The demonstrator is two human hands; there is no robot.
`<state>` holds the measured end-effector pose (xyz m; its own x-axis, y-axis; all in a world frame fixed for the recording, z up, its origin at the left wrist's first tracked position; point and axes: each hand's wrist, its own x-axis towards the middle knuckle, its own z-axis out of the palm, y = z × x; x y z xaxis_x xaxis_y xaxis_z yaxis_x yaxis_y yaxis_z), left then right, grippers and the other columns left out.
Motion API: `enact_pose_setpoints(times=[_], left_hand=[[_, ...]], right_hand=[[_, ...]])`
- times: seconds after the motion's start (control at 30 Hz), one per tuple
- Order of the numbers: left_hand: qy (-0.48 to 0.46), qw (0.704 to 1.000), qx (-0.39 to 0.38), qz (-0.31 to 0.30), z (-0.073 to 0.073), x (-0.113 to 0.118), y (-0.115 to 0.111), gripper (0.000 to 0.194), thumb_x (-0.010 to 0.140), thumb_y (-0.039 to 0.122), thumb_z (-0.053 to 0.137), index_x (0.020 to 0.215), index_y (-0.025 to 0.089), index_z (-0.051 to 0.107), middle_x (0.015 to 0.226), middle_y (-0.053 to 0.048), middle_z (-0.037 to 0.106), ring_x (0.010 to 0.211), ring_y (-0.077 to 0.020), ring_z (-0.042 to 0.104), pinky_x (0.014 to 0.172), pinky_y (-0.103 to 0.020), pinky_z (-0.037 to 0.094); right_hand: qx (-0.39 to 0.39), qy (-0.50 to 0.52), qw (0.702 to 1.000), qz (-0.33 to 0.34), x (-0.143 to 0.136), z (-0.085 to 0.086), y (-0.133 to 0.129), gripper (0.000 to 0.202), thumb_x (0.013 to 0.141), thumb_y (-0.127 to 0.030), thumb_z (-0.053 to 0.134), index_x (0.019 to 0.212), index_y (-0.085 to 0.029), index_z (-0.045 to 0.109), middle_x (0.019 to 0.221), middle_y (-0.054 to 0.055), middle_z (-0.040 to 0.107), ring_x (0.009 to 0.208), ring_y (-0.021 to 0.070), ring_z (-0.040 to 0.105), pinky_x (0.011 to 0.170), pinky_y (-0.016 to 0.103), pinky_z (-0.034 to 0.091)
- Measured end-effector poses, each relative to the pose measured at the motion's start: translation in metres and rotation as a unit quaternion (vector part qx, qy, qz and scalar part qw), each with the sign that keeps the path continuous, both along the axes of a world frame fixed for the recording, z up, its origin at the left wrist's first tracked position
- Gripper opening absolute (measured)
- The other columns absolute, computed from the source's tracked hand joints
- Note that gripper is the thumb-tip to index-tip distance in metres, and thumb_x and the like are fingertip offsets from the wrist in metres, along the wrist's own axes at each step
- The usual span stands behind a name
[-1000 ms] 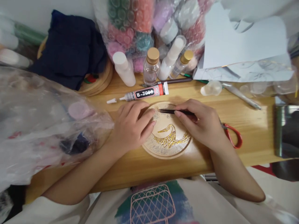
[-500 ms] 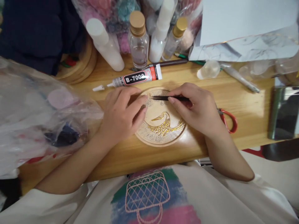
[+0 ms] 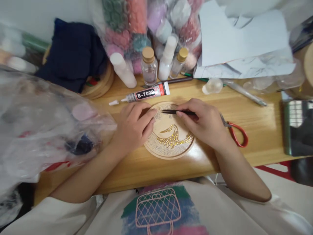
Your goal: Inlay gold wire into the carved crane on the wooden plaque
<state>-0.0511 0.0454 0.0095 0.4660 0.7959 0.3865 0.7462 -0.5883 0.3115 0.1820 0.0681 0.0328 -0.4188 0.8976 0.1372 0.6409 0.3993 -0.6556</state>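
Observation:
A round pale wooden disc (image 3: 168,155) lies on the wooden table, with a gold crane figure (image 3: 172,138) and fine line drawing on it. My left hand (image 3: 135,125) rests on the disc's left edge, fingers bent and a little apart, with nothing visible held. Dark tweezers (image 3: 171,112) are pinched between thumb and fingers of my right hand (image 3: 202,120), their tips over the drawn lines at the disc's upper left. Whether the tips hold anything is too small to tell.
Behind the disc lies a B-7000 glue tube (image 3: 149,93). Small bottles (image 3: 149,70) stand farther back. Red-handled pliers (image 3: 238,133) lie right of my right hand, beyond them a dark phone (image 3: 298,127). A plastic bag (image 3: 49,130) covers the left side.
The camera view has shifted, so more of the back of the table shows. Both hands and the tweezers keep nearly the same place over the disc.

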Motion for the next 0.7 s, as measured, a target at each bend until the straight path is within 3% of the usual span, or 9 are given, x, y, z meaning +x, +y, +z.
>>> enact_pose_setpoints(times=[0.27, 0.43, 0.57, 0.63, 0.7], left_hand=[[-0.003, 1.000, 0.007, -0.010, 0.000, 0.001, 0.001, 0.021, 0.092, 0.017, 0.053, 0.110, 0.014, 0.064, 0.106, -0.012, 0.066, 0.098, -0.0262, 0.058, 0.084, -0.043, 0.051], [0.002, 0.999, 0.039, -0.001, 0.002, 0.001, -0.002, 0.018, 0.092, 0.015, 0.055, 0.107, 0.014, 0.065, 0.105, -0.011, 0.067, 0.098, -0.0238, 0.060, 0.086, -0.039, 0.051], [0.052, 0.986, 0.138, 0.083, 0.006, -0.008, -0.001, 0.023, 0.094, 0.014, 0.053, 0.112, 0.020, 0.064, 0.114, -0.010, 0.068, 0.108, -0.0251, 0.060, 0.091, -0.040, 0.047], [0.073, 0.979, 0.139, 0.132, 0.006, -0.015, 0.005, 0.024, 0.096, 0.017, 0.051, 0.116, 0.021, 0.064, 0.117, -0.011, 0.068, 0.109, -0.0266, 0.060, 0.089, -0.041, 0.046], [0.092, 0.979, 0.110, 0.142, 0.004, -0.020, 0.012, 0.025, 0.096, 0.023, 0.051, 0.117, 0.019, 0.064, 0.114, -0.012, 0.069, 0.103, -0.0272, 0.062, 0.085, -0.041, 0.047]], right_hand=[[0.007, 0.001, 1.000, -0.018, 0.006, 0.004, -0.001, 0.014, 0.089, -0.021, 0.058, 0.095, -0.018, 0.070, 0.084, 0.005, 0.070, 0.073, 0.0166, 0.063, 0.065, 0.028, 0.047], [0.046, -0.031, 0.991, -0.120, 0.015, -0.001, 0.003, 0.014, 0.086, -0.022, 0.059, 0.091, -0.016, 0.071, 0.081, 0.007, 0.070, 0.069, 0.0189, 0.062, 0.060, 0.029, 0.044], [0.026, -0.137, 0.968, -0.210, 0.014, -0.001, 0.006, 0.013, 0.085, -0.019, 0.059, 0.088, -0.015, 0.070, 0.085, 0.011, 0.071, 0.078, 0.0257, 0.063, 0.063, 0.034, 0.043], [-0.010, -0.193, 0.958, -0.212, 0.012, 0.003, 0.006, 0.013, 0.087, -0.019, 0.057, 0.087, -0.015, 0.070, 0.089, 0.014, 0.071, 0.081, 0.0281, 0.064, 0.064, 0.036, 0.043], [-0.037, -0.235, 0.951, -0.197, 0.009, 0.008, 0.005, 0.016, 0.089, -0.019, 0.054, 0.089, -0.014, 0.069, 0.093, 0.016, 0.070, 0.083, 0.0295, 0.064, 0.066, 0.037, 0.043]])
